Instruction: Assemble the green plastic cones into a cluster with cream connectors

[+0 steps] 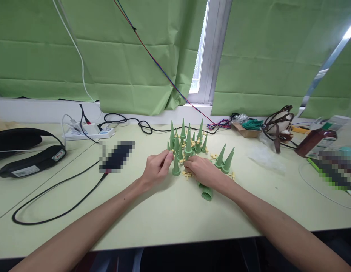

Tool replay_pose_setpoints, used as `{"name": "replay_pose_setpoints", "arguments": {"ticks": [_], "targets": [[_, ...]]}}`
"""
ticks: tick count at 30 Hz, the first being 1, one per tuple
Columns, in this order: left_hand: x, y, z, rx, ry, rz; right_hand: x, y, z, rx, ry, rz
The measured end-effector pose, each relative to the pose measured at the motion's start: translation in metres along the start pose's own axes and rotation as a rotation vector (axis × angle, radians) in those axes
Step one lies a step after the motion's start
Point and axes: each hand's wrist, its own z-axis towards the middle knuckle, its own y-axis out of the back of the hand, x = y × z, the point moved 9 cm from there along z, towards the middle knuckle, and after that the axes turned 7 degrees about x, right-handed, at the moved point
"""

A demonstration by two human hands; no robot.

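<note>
Several green cone-shaped spikes (pixel 187 139) stand upright in a cluster on the pale green table (pixel 164 215), with small yellow cross-shaped pieces (pixel 187 174) among them. My left hand (pixel 155 168) is pinched on a small piece at the cluster's left edge, beside a standing cone (pixel 176 166). My right hand (pixel 202 170) is curled at the foot of the cluster, its fingertips at a cone and the yellow pieces. A green cone (pixel 206 192) lies on its side under my right wrist. Two more cones (pixel 225 158) stand to the right.
A white power strip (pixel 89 131) with black cables (pixel 51 211) lies at the back left, a black padded device (pixel 28 155) at far left. A brown bottle (pixel 313 141), a bag with straps (pixel 279 126) and clutter sit at right. Green curtains hang behind.
</note>
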Motion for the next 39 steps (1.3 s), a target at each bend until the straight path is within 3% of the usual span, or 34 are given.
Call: {"name": "replay_pose_setpoints", "arguments": {"ticks": [10,28,35,39], "targets": [[-0.017,-0.01,-0.004,0.049,-0.187,0.105,-0.001,-0.002,0.0,-0.009,0.011,0.021],[-0.017,-0.013,-0.006,0.076,-0.222,0.098,0.003,-0.002,-0.004,0.032,0.047,0.042],[-0.013,-0.016,-0.006,0.081,-0.198,0.122,0.001,0.007,-0.005,-0.063,0.054,0.055],[-0.016,-0.015,-0.007,0.066,-0.225,0.123,-0.002,0.02,-0.012,-0.207,0.08,0.247]]}}
